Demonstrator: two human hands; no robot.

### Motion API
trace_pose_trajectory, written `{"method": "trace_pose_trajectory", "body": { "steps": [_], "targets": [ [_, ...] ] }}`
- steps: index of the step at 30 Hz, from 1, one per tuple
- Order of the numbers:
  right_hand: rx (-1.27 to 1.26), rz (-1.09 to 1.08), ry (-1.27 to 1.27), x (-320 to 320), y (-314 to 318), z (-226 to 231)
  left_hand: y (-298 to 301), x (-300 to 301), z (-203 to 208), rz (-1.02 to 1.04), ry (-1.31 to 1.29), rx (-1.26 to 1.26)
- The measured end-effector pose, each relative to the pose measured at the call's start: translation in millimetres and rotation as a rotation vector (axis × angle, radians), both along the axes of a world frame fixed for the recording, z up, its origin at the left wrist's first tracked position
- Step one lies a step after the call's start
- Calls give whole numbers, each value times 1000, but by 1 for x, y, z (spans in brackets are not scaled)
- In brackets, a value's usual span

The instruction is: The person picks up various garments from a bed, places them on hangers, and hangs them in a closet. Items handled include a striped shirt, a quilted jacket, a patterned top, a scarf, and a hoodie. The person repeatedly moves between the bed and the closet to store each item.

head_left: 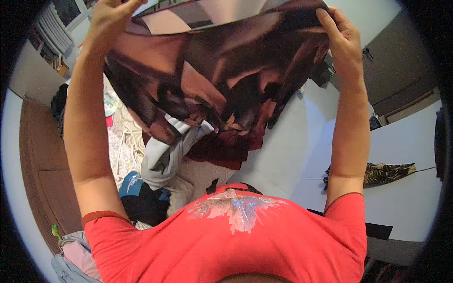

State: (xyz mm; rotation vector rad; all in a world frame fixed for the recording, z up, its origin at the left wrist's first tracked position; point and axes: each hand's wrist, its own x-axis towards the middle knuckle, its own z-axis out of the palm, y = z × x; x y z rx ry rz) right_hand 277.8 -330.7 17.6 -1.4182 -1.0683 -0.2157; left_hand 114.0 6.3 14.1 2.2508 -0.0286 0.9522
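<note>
Some outward tension between right hand (344,40), clamped on the cloth (222,66), and left hand (113,13), its cropped grip unclear, should smooth the creases.

Brown/blk fabric (226,61): thin smooth cloth w/ slight satiny sheen, soft folds. Grey garment (163,158): thick soft cloth, matt. Dk red cloth (222,150): matt, creased. Red T-shirt (203,250): matt smooth cloth; chest print (240,214) w/ shiny, glittery bits. Cream spread (205,173): matt textile, textured. Floor (302,141): hard, smooth, tile-like, semi-gloss. Brown panel (45,155), L: wood-look, low sheen. Leaf-print cloth (389,175): thin, crumpled. Dk cabinet (406,66), R: flat, matt.
</note>
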Motion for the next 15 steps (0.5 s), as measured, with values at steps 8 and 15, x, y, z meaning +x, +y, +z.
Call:
{"method": "trace_pose_trajectory", "body": {
  "steps": [8,15],
  "targets": [
    [79,44,281,29,-6,21,-18,20,90,-50,-7,22],
    [-55,82,298,77,-37,-4,-24,14,108,5,51,98]
  ]
}}
